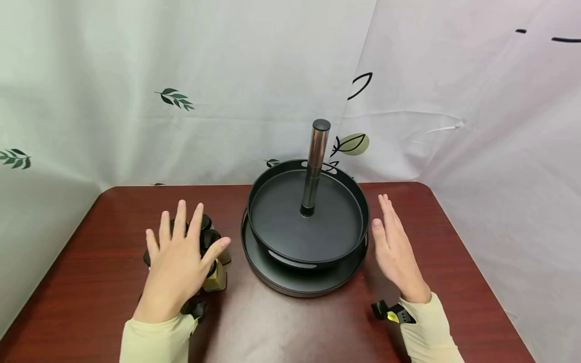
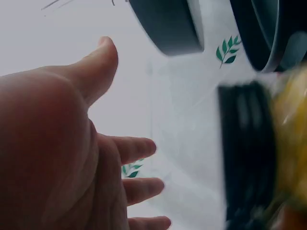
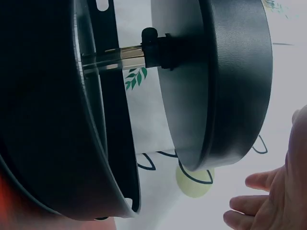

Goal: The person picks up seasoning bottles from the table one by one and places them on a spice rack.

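Note:
A black round two-tier rack with a brown metallic centre post (image 1: 316, 156) stands on the table. Its upper tray (image 1: 277, 217) has a raised rim with cut-outs, and its lower tray (image 1: 297, 288) shows below. Left of it, several jars with black lids cluster, among them a jar with yellow contents (image 1: 215, 280). My left hand (image 1: 177, 267) spreads its fingers over these jars, hiding part of them; a black lid (image 2: 247, 153) shows close below it in the left wrist view. To the rack's right my right hand (image 1: 399, 252) has straight fingers, palm toward the rack, holding nothing.
The reddish-brown table (image 1: 454, 312) has rounded far corners. White curtains (image 1: 254, 75) with leaf prints hang behind it and along the sides. A black strap (image 1: 395, 311) sits at the right wrist.

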Motion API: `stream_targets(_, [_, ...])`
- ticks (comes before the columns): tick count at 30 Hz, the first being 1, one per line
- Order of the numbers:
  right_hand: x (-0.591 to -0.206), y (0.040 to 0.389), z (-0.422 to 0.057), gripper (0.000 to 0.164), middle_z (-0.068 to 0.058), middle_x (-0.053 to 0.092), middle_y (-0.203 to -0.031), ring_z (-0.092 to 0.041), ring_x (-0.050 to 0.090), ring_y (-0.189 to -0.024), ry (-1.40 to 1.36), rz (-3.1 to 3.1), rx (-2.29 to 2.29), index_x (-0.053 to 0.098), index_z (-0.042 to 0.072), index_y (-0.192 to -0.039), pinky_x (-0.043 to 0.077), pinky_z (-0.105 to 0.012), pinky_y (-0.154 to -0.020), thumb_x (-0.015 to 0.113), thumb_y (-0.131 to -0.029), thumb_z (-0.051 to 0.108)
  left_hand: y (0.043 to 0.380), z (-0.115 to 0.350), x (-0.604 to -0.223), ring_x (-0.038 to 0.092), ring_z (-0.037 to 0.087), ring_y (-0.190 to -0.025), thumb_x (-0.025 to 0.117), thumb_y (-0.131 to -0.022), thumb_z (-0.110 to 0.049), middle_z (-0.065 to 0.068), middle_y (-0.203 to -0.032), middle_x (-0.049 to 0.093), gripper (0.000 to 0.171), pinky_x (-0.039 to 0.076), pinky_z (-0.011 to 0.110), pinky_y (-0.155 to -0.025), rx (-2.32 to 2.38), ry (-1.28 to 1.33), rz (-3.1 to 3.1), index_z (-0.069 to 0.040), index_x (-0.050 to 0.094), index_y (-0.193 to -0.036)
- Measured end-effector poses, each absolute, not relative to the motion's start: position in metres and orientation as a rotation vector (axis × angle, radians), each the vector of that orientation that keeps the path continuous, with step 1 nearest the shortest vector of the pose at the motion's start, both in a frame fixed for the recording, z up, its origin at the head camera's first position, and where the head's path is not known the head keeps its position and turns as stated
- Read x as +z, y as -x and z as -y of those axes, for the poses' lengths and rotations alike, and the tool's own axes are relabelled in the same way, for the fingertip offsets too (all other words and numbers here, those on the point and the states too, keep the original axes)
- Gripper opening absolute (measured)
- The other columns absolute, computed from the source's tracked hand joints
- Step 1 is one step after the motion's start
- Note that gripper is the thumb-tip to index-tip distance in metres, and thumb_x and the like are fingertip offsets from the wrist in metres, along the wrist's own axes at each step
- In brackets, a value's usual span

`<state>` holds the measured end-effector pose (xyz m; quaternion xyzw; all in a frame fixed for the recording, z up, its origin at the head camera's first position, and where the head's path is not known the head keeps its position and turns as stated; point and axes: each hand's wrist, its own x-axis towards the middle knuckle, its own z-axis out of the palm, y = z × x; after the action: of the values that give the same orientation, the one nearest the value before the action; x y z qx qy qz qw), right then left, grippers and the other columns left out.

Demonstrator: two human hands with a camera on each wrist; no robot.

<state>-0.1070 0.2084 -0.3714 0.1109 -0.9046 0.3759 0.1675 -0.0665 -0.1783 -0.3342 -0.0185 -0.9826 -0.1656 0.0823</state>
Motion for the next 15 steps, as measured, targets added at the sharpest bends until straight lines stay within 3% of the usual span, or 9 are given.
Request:
stream_targets(10, [-0.369, 0.114, -0.209, 0.052, 0.007, 0.017, -0.152, -0.017, 0.019, -0.139, -0.335, 2.580, 1.126, 0.016, 0.029, -0.148, 0.021, -0.047, -0.108, 0.038, -0.101, 0.027, 0.059, 0.206, -0.323, -0.005, 0.049, -0.135, 0.040, -0.092, -0.058, 0.017, -0.154, -0.006, 0.077, -0.009, 0.071, -0.096, -0.459, 0.055, 2.970, -0.020, 0.007, -0.150])
stream_targets(15, [-0.368, 0.117, -0.207, 0.052, 0.009, 0.017, -0.152, -0.015, 0.020, -0.138, -0.350, 2.601, 1.153, 0.015, 0.030, -0.148, 0.022, -0.047, -0.107, 0.037, -0.101, 0.029, 0.059, 0.225, -0.325, 0.002, 0.053, -0.132, 0.039, -0.094, -0.055, 0.021, -0.153, -0.001, 0.075, -0.003, 0.073, -0.095, -0.464, 0.047, 2.993, -0.017, 0.008, -0.150])
